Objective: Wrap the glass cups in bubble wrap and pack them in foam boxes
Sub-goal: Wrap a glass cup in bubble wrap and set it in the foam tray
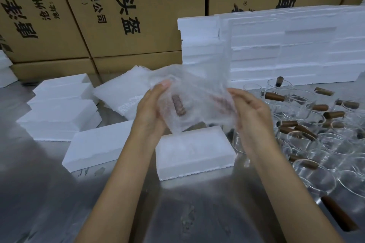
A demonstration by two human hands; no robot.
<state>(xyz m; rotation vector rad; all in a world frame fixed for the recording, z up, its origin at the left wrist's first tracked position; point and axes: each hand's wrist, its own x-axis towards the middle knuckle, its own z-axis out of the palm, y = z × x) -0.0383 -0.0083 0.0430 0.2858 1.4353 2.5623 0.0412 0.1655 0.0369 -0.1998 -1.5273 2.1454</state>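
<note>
A glass cup (pixel 178 105), seemingly wooden-handled, is held in bubble wrap (pixel 189 92) above a foam box (pixel 194 153). The wrap is gripped by the left hand (pixel 152 110) and right hand (pixel 250 112). More cups (pixel 308 124) are crowded on the right.

Packing station, probably in a warehouse: printed cardboard cartons (pixel 126 16) stacked behind, foam boxes (pixel 292 45) piled high, wood-handled glass cups (pixel 308 124) massed on steel table (pixel 39 193).

Soft overhead light, blur, wide-angle warp.
</note>
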